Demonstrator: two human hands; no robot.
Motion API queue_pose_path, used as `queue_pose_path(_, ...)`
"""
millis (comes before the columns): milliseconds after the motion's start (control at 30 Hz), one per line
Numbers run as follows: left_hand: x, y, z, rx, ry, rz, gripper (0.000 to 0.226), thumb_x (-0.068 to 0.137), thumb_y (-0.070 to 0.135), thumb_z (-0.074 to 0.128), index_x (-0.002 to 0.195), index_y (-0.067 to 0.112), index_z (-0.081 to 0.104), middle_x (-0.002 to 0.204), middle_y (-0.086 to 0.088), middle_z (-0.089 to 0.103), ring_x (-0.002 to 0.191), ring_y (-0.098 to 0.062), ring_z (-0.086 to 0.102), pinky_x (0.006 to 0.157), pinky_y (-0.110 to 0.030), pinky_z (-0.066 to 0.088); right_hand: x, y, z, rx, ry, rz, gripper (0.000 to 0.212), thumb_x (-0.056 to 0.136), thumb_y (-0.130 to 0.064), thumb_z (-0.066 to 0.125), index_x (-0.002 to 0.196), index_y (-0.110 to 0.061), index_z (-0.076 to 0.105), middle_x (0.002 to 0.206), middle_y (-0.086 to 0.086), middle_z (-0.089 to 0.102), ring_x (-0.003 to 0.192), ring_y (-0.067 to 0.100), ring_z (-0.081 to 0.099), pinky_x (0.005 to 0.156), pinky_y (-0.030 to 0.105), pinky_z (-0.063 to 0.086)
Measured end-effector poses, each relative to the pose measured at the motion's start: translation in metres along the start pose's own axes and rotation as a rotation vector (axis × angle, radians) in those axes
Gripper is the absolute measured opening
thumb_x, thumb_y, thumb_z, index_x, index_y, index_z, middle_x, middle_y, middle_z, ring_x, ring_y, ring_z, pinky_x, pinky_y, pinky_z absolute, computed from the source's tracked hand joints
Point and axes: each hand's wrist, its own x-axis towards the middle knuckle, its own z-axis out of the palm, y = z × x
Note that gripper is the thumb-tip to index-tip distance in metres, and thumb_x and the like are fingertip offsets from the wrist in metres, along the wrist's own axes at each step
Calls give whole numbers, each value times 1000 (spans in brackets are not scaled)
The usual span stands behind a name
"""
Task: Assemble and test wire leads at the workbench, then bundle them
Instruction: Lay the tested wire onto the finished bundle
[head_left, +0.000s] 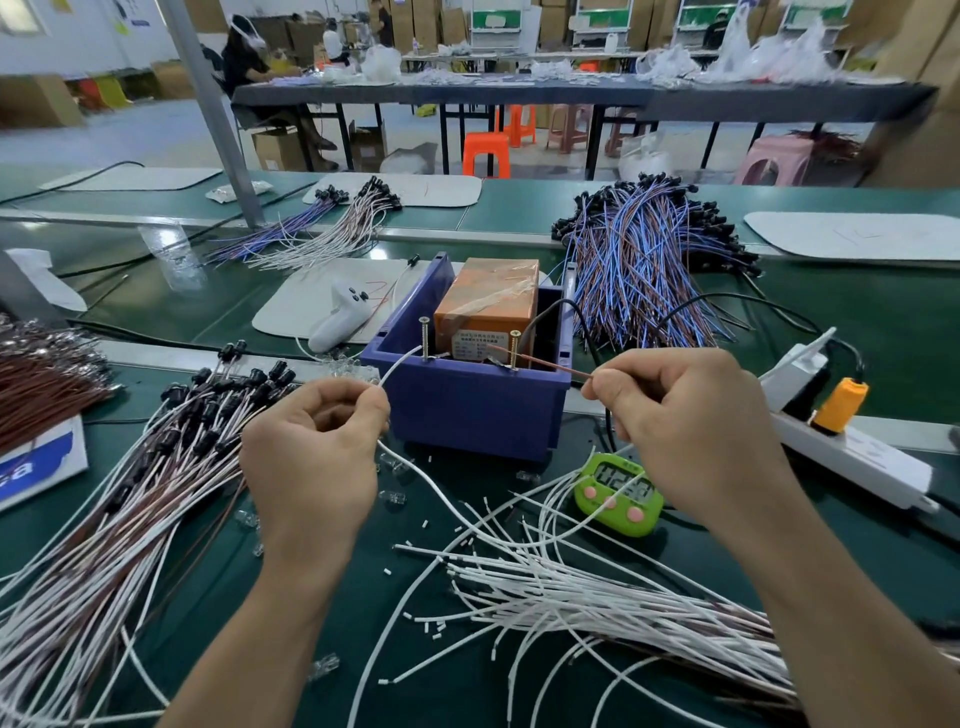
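Observation:
My left hand (317, 447) pinches a white wire (400, 365) whose bare tip touches the left screw (425, 339) standing on the rim of the blue bin (467, 410). In my right hand (691, 415) a brown wire (550, 367) is pinched, its end at the right screw (514, 349). An orange box (488, 306) wrapped in tape sits inside the bin. Loose white and brown leads (597, 597) fan out on the green mat in front of me. To the left lies a pile of leads with black caps (156, 467).
A green timer (621, 493) lies right of the bin, and a white power strip (852, 457) with an orange plug (839, 405). A white controller (340, 319) lies behind. Blue and brown lead bundles (644, 260) sit further back. People work at distant tables.

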Motion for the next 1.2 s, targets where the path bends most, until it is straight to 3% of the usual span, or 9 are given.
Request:
queue_pose_path(133,0,-2,0,2,10,-5,19,83,20,80,80,39,76,61,7,72,51,-8,65,49,-18,50,0,1,3,8,4,-2,21,94,-29,69,74,-28,76,52,-3,63,37,6,47,39,13,34)
queue_pose_path(367,1,-3,0,10,19,16,20,81,21,79,77,41,76,61,8,72,52,-9,67,48,-18,50,-2,1,6,-33,42,-21,21,95,-28,69,76,-26,77,51,-16,60,43,6,50,49,17,40)
queue_pose_path(500,1,-2,1,-86,51,-79,22,83,15,77,71,33,76,58,2,70,48,-13,62,47,-27,49,-3,-6,0,-90,24,-55,23,92,-29,69,71,-25,75,48,-13,58,40,6,51,46,13,37)
queue_pose_path(567,2,0,1,-236,111,-168,17,82,12,71,66,19,70,52,1,65,43,-12,53,45,-24,43,-3,-12,-7,-168,-81,-70,22,90,-33,68,69,-27,73,49,-13,59,45,6,53,44,14,36)
queue_pose_path(733,0,6,-3,-369,137,-172,11,82,13,57,72,17,53,43,6,52,38,-9,40,38,-21,31,-5,-19,-23,-441,-353,-7,26,94,-39,58,70,-34,68,55,-9,60,59,8,55,52,26,38)
queue_pose_path(833,-4,9,-2,-350,75,-150,13,83,11,53,71,17,51,44,6,51,39,-10,39,39,-22,31,-12,-17,-40,-494,-478,55,25,96,-35,55,72,-39,63,56,-6,63,57,8,54,52,30,40)
queue_pose_path(933,-10,10,-2,-323,-54,-138,16,83,8,51,69,17,51,44,5,51,40,-10,41,38,-20,33,-28,-12,-64,-505,-540,109,23,97,-36,54,76,-40,63,55,-11,60,49,5,49,50,24,39)
queue_pose_path(1067,-30,12,8,-192,-410,-148,16,76,14,52,60,17,53,44,-3,45,39,-14,36,37,-19,28,-48,-7,-100,-445,-431,122,19,92,-41,50,83,-31,64,63,-6,58,60,7,50,56,31,39)
queue_pose_path(1200,-52,14,20,-164,-602,-184,13,67,11,53,58,5,46,46,-7,41,39,-17,34,40,-19,26,-65,10,-145,-621,-255,100,20,92,-30,53,76,-26,65,64,-2,58,78,7,52,57,32,43)
